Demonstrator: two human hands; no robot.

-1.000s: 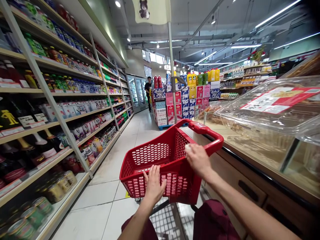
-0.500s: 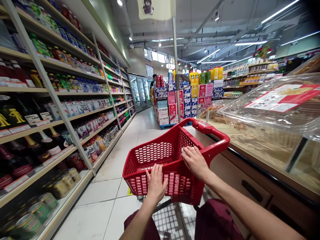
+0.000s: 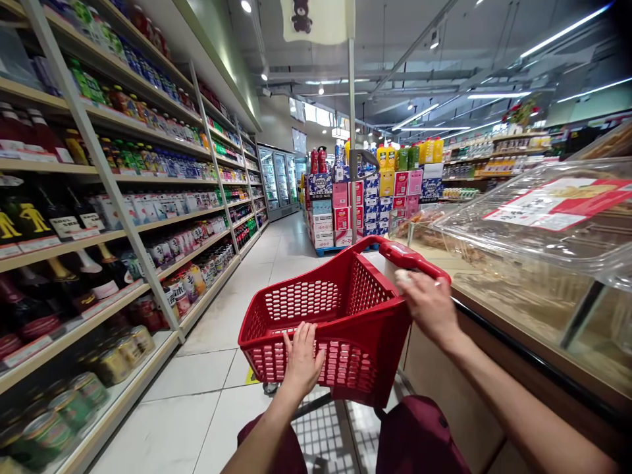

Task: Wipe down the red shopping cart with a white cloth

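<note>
A red plastic shopping basket (image 3: 316, 309) on wheels stands on the aisle floor in front of me, with nothing visible inside. My left hand (image 3: 299, 359) lies flat on its near rim, fingers spread over the mesh wall. My right hand (image 3: 430, 304) is at the basket's right corner, its fingers curled over the red handle (image 3: 411, 255) where the handle meets the rim. A small pale spot shows at its fingertips; I cannot make out what it is. My dark red trousers show at the bottom.
Shelves of bottles, cartons and cans (image 3: 99, 217) run along the left. A counter with clear-lidded bulk food bins (image 3: 543, 224) lines the right, close to the basket. A stack of drink cartons (image 3: 365, 197) and a metal pole (image 3: 352, 131) stand ahead; fridges (image 3: 279, 181) at the far end.
My right hand moved from the basket's back wall up and right onto the handle. The basket shifted slightly left. The person by the far cartons is no longer in sight.
</note>
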